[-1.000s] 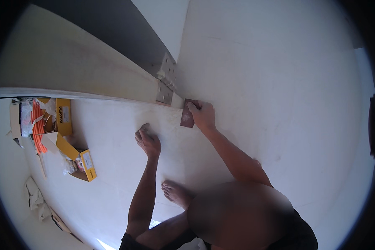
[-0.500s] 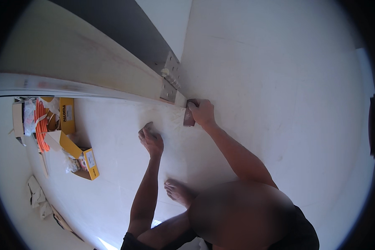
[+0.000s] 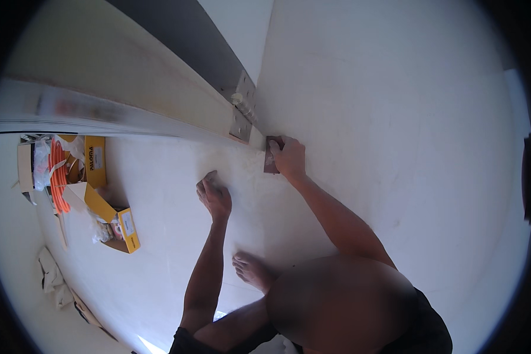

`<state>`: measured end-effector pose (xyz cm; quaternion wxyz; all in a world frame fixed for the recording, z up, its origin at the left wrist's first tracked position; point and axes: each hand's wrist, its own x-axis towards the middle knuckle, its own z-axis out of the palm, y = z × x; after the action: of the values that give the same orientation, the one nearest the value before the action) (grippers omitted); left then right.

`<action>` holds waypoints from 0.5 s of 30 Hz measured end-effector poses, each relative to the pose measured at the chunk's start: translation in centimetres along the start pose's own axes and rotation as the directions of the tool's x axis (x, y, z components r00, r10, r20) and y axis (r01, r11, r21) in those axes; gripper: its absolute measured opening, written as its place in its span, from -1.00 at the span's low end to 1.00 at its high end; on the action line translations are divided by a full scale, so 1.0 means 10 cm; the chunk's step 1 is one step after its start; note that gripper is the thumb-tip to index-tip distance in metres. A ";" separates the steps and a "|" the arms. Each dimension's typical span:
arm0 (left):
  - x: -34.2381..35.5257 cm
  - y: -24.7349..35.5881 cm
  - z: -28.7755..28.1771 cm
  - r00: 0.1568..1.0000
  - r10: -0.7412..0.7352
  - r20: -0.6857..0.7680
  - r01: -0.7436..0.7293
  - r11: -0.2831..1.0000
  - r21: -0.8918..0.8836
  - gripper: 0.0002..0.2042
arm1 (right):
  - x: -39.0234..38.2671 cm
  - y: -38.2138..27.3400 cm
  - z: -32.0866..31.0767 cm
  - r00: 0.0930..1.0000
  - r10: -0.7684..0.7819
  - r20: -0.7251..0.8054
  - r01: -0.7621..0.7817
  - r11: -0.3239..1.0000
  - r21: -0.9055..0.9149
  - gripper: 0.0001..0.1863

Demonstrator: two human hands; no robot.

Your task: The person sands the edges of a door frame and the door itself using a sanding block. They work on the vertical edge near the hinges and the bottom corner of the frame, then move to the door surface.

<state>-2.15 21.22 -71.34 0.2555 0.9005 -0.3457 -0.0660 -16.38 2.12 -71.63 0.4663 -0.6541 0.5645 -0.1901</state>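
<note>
My right hand presses a dark reddish-brown sheet, which looks like sandpaper, against the white surface just beyond the narrow end of a pale door. Its thumb and fingers are bent over the sheet. At that door end sits a metal hinge with a pale knuckle. White dust marks the surface beside the sheet. To the left, my left hand is closed, fingers curled and dusty, close to the white surface; whatever it may hold is hidden.
On the left stand open yellow boxes with a coil of orange hose and plastic bags. Crumpled pale sheets lie along the left wall. My bare foot rests below my left hand.
My right hand and the sandpaper have shifted slightly right and up. The door and hinge appear a little differently placed in view. My left hand has hardly moved.
</note>
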 end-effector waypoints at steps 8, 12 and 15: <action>-0.01 -0.09 0.02 1.000 0.010 -0.003 -0.010 1.000 0.014 -0.50 | -0.08 0.04 0.00 0.996 0.065 0.057 -0.065 0.998 -0.001 -0.71; 0.00 -0.07 0.05 1.000 -0.019 -0.016 0.019 1.000 0.023 -0.49 | -0.12 -0.21 0.03 0.996 0.071 0.063 -0.076 0.994 0.081 -0.71; -0.04 -0.10 0.08 0.998 -0.049 -0.025 0.051 0.996 0.075 -0.47 | -0.23 -0.42 -0.09 1.000 0.001 0.006 -0.002 0.990 0.143 -0.70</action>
<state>-2.09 21.73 -72.51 0.2234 0.9186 -0.3224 -0.0489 -15.43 3.58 -67.11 0.5139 -0.6191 0.5486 -0.2275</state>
